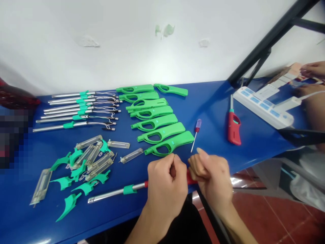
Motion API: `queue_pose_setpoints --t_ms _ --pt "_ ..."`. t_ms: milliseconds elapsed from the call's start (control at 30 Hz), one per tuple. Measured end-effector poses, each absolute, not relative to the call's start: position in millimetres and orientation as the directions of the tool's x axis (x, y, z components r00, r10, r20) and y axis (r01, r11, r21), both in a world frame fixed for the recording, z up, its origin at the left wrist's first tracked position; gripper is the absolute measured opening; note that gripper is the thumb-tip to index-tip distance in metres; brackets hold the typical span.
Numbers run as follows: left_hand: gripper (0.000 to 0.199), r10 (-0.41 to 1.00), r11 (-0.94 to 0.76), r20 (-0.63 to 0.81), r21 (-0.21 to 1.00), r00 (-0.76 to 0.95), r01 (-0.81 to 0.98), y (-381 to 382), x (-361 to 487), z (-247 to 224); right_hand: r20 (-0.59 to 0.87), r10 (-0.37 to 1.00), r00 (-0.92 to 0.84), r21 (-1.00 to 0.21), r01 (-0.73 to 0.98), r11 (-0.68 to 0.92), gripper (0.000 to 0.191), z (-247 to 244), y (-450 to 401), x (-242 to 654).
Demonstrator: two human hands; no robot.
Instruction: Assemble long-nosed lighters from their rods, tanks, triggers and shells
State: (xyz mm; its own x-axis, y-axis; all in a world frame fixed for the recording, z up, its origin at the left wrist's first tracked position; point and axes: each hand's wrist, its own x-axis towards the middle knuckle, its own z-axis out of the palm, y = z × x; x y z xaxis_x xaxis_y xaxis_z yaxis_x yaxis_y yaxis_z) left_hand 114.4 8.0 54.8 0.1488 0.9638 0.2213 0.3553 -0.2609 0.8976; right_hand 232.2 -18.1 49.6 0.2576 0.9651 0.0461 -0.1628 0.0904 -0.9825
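A long-barrelled lighter with a red handle [191, 179], a turquoise collar and a metal tube [109, 195] lies across the table's front edge, its tube pointing left. My left hand [167, 186] is closed around the middle of it, hiding most of the handle. Curled at the handle's right end, my right hand [213, 176] has its thumb raised. Just beyond the hands is a small screwdriver [197, 127] with a purple handle. Green lighter housings [167, 144] lie in a slanting column above my left hand.
Metal tubes with wires [68, 126] lie in rows at the back left. Nearer are clear fuel tanks [42, 186] and turquoise triggers [68, 205]. Rightward lie a finished-looking red lighter [233, 128] and a white power strip [264, 107]. Another person's hand [313, 69] shows at the far right.
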Motion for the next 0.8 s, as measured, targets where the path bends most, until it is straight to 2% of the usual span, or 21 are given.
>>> queue_pose_setpoints --t_ms 200,333,400,467,567,800 --pt "0.038 0.939 -0.339 0.299 0.889 0.172 0.307 6.4 114.6 54.0 0.085 0.968 0.234 -0.993 0.096 0.064 0.059 42.8 -24.4 234.8" --pt "0.039 0.926 -0.37 0.362 0.927 0.106 0.064 -4.8 117.2 66.4 0.073 0.974 0.216 -0.991 0.122 0.048 0.058 40.3 -24.6 234.2" --pt "0.037 0.933 -0.359 0.359 0.931 -0.009 -0.071 -11.1 119.7 72.3 0.072 0.973 0.22 -0.993 0.104 0.05 0.058 40.1 -24.3 233.7" --pt "0.037 0.945 -0.326 0.324 0.936 -0.044 -0.13 -14.1 121.9 72.9 0.073 0.97 0.23 -0.994 0.092 0.053 0.058 40.0 -24.4 233.4" --pt "0.04 0.95 -0.287 0.29 0.957 0.116 -0.04 -10.7 123.5 64.2 0.072 0.968 0.242 -0.995 0.087 0.052 0.059 39.8 -25.1 233.5" --pt "0.042 0.962 -0.257 0.253 0.966 0.101 0.028 -5.0 123.4 52.6 0.071 0.968 0.239 -0.997 0.006 0.072 0.059 38.3 -23.4 234.9"
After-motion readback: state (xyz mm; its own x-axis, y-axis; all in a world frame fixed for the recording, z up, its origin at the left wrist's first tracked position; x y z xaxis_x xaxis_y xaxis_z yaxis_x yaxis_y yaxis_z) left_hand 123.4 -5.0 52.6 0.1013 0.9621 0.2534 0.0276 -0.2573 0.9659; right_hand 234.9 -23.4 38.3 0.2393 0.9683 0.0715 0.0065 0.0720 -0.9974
